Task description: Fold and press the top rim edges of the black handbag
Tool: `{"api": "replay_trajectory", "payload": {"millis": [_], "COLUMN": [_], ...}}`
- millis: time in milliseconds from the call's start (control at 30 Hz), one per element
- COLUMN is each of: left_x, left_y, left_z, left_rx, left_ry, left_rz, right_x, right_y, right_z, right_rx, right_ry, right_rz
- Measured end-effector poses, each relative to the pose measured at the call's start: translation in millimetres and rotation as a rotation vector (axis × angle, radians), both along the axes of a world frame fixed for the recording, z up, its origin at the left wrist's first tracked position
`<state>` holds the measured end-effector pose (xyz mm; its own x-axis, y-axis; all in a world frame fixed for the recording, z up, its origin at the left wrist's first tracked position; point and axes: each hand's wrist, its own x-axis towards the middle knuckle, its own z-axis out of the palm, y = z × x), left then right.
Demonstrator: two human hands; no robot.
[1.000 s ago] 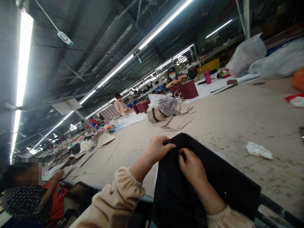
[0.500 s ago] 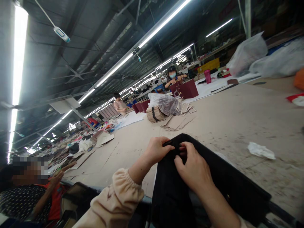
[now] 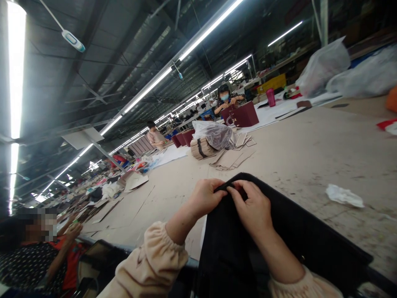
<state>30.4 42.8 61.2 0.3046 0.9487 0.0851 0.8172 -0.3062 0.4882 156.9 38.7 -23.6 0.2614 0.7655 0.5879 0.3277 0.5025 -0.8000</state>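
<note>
A black bag (image 3: pixel 294 219) lies at the table's near edge, part of it toward my body. My left hand (image 3: pixel 207 196) pinches its upper edge between thumb and fingers. Close beside it, my right hand (image 3: pixel 252 203) grips the same edge, thumb and fingertips pressed together on the dark material. The two sets of fingertips are nearly touching. A small metallic stud shows on the bag near my right forearm. What lies inside the folds under my hands is hidden.
Beyond the bag, the worktable (image 3: pixel 167 198) bears cardboard pieces (image 3: pixel 232 159), a banded bundle (image 3: pixel 200 149) and crumpled white paper (image 3: pixel 344 195). A co-worker (image 3: pixel 228 99) handles a maroon bag (image 3: pixel 245 115) at the far side. Another person (image 3: pixel 31 256) sits at left.
My right hand has closed its fingers onto the bag's edge, nearer to my left hand. The bag's right end has shifted slightly to the right. My left hand keeps its pinch.
</note>
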Motion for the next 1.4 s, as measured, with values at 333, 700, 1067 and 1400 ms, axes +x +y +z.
{"api": "replay_trajectory", "payload": {"millis": [333, 700, 1067, 1400], "left_x": [0.1, -0.2, 0.8, 1.1], "left_y": [0.4, -0.9, -2.3, -1.6], "left_z": [1.8, 6.9, 1.5, -1.8], "left_rx": [-0.021, -0.042, -0.121, -0.054], "left_ry": [0.01, 0.017, -0.104, -0.092], "left_rz": [-0.014, -0.056, 0.003, 0.031], "right_x": [0.0, -1.5, -0.8, -2.2], "right_y": [4.9, 5.6, 5.1, 6.4], "right_z": [-1.6, -1.8, 1.5, 0.1], "right_rx": [0.004, -0.011, -0.019, -0.021], "right_ry": [-0.001, -0.035, -0.026, -0.011], "right_rz": [-0.014, -0.036, -0.041, -0.03]}}
